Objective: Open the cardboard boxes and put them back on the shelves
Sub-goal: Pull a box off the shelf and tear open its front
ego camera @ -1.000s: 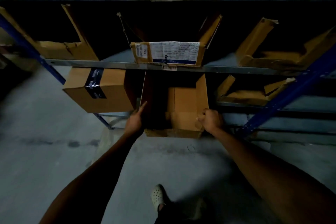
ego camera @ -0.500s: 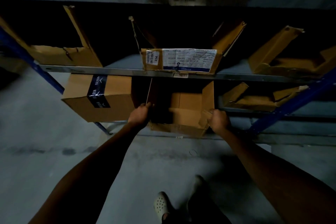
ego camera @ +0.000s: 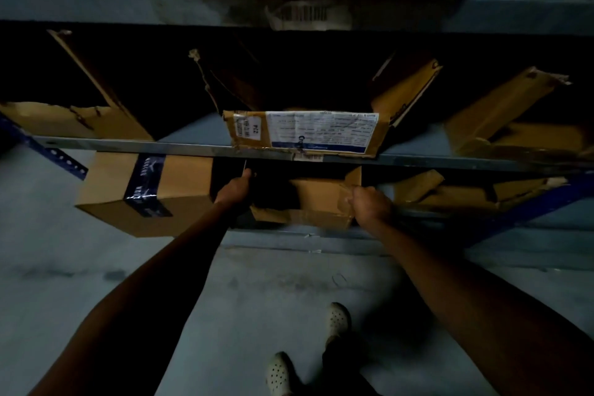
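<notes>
We see mostly matt brown cardboard here, on dull grey metal shelving.
The open box is rough, creased cardboard with glossy clear tape on its near flap; the sealed box beside it looks smoother, banded with shiny dark blue tape. Above, we find a torn cardboard box bearing a white paper label. The shelf edge is bare dull metal, the upright blue-painted perforated metal, the floor matt stained concrete, the shoes pale perforated plastic.

brown box | navy tape | white label
</notes>
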The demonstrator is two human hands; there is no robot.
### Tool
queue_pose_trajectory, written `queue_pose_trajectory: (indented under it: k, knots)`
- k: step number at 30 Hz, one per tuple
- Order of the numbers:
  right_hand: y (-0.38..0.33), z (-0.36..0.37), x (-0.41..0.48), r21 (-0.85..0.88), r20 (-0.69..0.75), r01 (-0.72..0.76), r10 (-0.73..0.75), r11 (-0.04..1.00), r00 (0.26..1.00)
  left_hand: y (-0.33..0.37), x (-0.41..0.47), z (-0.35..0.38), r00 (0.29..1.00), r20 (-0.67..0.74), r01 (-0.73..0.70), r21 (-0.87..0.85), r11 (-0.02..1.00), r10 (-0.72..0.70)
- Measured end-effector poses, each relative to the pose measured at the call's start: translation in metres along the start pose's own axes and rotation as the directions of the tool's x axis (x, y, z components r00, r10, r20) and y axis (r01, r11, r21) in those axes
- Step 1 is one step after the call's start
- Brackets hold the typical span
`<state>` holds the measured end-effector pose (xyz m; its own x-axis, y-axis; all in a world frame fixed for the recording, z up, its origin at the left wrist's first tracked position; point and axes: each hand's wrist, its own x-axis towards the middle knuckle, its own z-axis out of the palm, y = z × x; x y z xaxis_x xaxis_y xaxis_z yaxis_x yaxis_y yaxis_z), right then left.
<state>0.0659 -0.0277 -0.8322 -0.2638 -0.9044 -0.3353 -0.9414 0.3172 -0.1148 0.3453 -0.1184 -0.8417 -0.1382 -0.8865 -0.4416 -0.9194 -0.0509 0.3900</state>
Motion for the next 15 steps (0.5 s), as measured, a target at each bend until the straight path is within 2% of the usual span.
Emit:
queue_pose_trajectory:
  k: [4, 11, 15]
  knots:
    - [-0.006, -0.013, 0.025, 0.042, 0.016, -0.02, 0.019, 0.999, 1.0, 0.015, 0.019, -0.005, 0.996, -0.044, 0.067, -0.15, 0.986, -0.074]
    - [-0.004, -0.016, 0.043, 0.086, 0.007, 0.016, -0.017, 0.996, 1.0, 0.018, 0.029, -0.009, 0.997, -0.065, -0.039, -0.146, 0.989, 0.03]
    - [0.008, -0.011, 0.04, 0.073, -0.017, 0.026, -0.025, 0.997, 1.0, 0.011, 0.03, -0.006, 0.997, -0.078, -0.034, -0.114, 0.993, 0.025]
